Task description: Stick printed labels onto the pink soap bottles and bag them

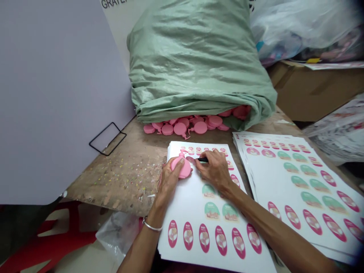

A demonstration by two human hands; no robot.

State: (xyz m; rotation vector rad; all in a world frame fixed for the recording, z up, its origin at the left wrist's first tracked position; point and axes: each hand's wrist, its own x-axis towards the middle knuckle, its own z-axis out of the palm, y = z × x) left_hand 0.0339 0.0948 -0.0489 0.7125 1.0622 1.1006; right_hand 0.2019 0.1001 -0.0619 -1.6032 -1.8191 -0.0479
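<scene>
A round pink pump bottle point(182, 168) is held in my left hand point(168, 180), its nozzle pointing up and my thumb across its front. Close by on the right, my right hand point(215, 168) is closed around a black-handled tool point(202, 159). A small pinkish oval sticker point(191, 160) shows between the tool's tip and the bottle; whether it touches either is unclear. Both hands are over a stack of white sticker sheets point(184, 201), printed with pink ovals along the bottom and green labels in the middle.
Behind the sheets, a large green sack point(196, 60) lies open over several pink bottles point(180, 129). More sticker sheets point(273, 174) lie to the right. A black wire frame point(108, 138) is at the left, beside a pale panel point(57, 94). A cardboard box point(318, 89) stands back right.
</scene>
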